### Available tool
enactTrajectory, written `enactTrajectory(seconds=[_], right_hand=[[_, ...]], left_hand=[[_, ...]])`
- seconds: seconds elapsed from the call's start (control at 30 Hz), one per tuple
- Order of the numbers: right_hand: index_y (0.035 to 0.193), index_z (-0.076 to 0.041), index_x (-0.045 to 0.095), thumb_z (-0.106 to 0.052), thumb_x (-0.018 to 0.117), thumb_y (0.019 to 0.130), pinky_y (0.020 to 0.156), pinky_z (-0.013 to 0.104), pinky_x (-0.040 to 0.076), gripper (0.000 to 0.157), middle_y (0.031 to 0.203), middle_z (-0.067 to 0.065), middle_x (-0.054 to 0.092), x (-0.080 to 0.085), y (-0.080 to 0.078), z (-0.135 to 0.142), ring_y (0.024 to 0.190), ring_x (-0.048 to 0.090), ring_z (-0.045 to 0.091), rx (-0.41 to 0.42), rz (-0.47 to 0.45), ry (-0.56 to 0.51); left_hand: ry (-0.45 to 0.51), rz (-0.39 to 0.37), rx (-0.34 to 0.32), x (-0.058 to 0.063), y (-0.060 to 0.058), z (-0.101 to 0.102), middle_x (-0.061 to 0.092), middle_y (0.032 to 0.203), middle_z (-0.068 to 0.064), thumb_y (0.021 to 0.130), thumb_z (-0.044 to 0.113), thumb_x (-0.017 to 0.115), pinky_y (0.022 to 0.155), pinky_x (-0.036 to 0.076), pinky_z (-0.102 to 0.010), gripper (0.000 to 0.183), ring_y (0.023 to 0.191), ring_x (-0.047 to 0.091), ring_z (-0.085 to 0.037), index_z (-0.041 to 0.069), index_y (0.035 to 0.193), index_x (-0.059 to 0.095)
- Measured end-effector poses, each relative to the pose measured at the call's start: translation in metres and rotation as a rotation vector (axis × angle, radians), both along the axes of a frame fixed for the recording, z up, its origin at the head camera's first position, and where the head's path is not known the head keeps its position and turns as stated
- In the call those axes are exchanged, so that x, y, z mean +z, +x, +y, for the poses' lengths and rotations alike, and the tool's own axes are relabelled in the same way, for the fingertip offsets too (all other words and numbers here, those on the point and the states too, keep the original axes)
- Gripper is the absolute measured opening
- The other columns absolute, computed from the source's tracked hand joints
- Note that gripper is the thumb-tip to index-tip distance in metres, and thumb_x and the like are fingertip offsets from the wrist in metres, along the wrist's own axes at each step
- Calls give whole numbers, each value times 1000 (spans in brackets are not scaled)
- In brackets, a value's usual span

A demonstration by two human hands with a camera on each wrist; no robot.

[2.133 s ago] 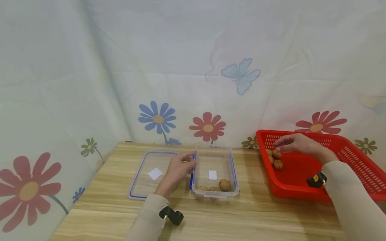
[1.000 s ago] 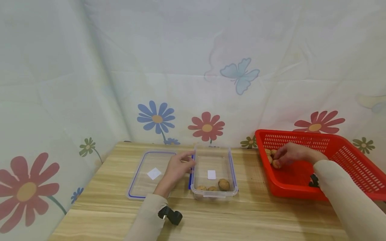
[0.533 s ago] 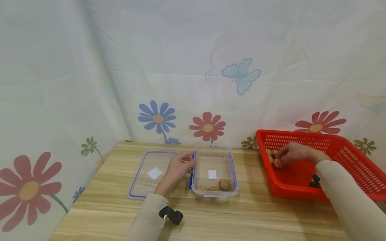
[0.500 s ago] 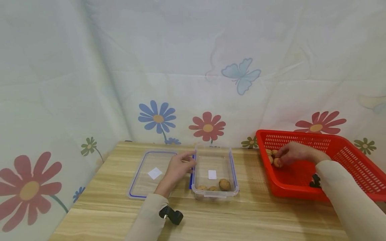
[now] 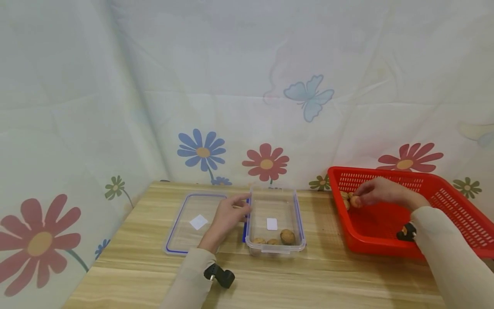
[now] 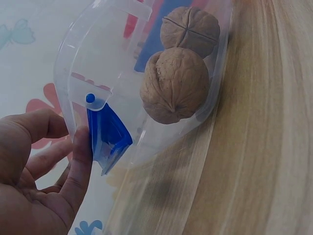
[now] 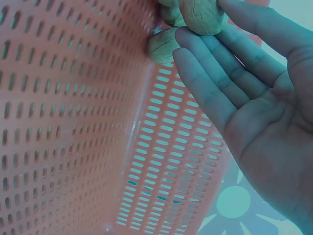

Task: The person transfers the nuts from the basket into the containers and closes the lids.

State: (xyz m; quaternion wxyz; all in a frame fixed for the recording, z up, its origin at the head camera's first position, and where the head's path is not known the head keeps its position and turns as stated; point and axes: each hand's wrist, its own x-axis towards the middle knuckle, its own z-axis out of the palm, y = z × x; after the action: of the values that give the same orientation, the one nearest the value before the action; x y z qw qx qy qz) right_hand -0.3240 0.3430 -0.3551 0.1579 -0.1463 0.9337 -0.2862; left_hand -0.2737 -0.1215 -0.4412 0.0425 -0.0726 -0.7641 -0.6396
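Observation:
My right hand (image 5: 384,191) is inside the red plastic basket (image 5: 386,223), pinching a walnut (image 5: 355,201) between thumb and fingertips. In the right wrist view that walnut (image 7: 203,14) sits at the top, above more walnuts (image 7: 164,45) by the perforated wall. My left hand (image 5: 227,214) holds the left side of a clear plastic food container (image 5: 278,248); in the left wrist view its thumb (image 6: 82,152) lies against a blue latch (image 6: 110,132) and the index fingertip is at the rim. Three walnuts (image 5: 287,237) lie at the container's near end.
Left of the container, partly behind my left hand, lies a clear lid (image 5: 181,223) with a blue seal and a white label. Wooden tabletop (image 5: 308,279) runs under everything. A flower-printed cloth (image 5: 231,107) hangs close behind the table.
My right hand has gone down into the basket, taken hold of a walnut and raised it slightly. The left hand has stayed at the container.

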Motion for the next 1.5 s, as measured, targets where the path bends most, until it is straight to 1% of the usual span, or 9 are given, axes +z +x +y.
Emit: enactTrajectory(seconds=[0.17, 0.3, 0.47, 0.77, 0.93, 1.03, 1.17, 1.37, 1.5], right_hand=[[140, -2, 67, -37, 84, 91, 93, 57, 61, 62, 131, 14, 68, 13, 5, -2, 117, 58, 34, -17, 59, 30], [141, -2, 65, -36, 81, 95, 95, 59, 60, 59, 133, 16, 67, 24, 9, -8, 120, 57, 36, -24, 82, 0], [140, -5, 66, -39, 81, 95, 94, 54, 62, 59, 135, 14, 67, 34, 14, -15, 117, 60, 33, -29, 123, -36], [140, -8, 68, -45, 83, 92, 93, 51, 64, 62, 132, 12, 70, 54, 26, -37, 114, 64, 31, -35, 210, -28], [138, -7, 69, -43, 82, 93, 92, 52, 64, 59, 130, 12, 71, 63, 36, -54, 113, 65, 31, 1, 259, -23], [137, -7, 69, -37, 81, 95, 93, 54, 63, 53, 128, 11, 72, 65, 41, -63, 114, 65, 30, 30, 282, -49], [135, -9, 71, -33, 80, 97, 95, 50, 63, 46, 126, 7, 73, 64, 47, -75, 112, 66, 28, 47, 301, -90], [133, -12, 73, -30, 81, 96, 91, 29, 61, 42, 123, 4, 74, 57, 55, -92, 108, 68, 24, 64, 325, -159], [131, -12, 75, -31, 82, 95, 88, 23, 60, 41, 122, 3, 74, 52, 61, -102, 106, 68, 23, 69, 327, -199]], left_hand=[[-2, 4, -1, 0, 0, 0, 71, 105, -19, 93, -1, 71, 71, 67, -36, 46, 74, 71, -21, -4, 138, 67], [1, 5, -5, 0, 0, 0, 71, 105, -19, 93, -1, 71, 72, 67, -36, 45, 75, 71, -21, -4, 138, 67], [3, 7, -7, 1, 0, 0, 71, 105, -19, 93, -1, 71, 71, 67, -36, 45, 74, 70, -20, -4, 138, 67], [-2, 3, -5, 1, 1, 0, 70, 107, -20, 93, -1, 71, 71, 67, -35, 46, 72, 69, -19, -3, 139, 67], [3, 4, -8, 1, 1, 0, 70, 106, -19, 93, -1, 71, 71, 67, -36, 45, 72, 70, -20, -4, 138, 67], [-1, 7, -9, 1, 1, 0, 71, 105, -18, 93, -1, 71, 71, 67, -36, 45, 73, 70, -21, -4, 138, 67], [-15, 8, -9, 0, 0, 0, 71, 105, -19, 94, 0, 71, 72, 67, -37, 45, 75, 71, -22, -4, 138, 67], [-26, 6, -7, 2, 2, 0, 71, 106, -18, 94, 2, 71, 72, 67, -38, 45, 76, 71, -22, -3, 139, 67], [-22, 10, -5, 2, 3, 0, 71, 106, -18, 94, 1, 71, 72, 67, -38, 45, 76, 71, -22, -3, 139, 67]])
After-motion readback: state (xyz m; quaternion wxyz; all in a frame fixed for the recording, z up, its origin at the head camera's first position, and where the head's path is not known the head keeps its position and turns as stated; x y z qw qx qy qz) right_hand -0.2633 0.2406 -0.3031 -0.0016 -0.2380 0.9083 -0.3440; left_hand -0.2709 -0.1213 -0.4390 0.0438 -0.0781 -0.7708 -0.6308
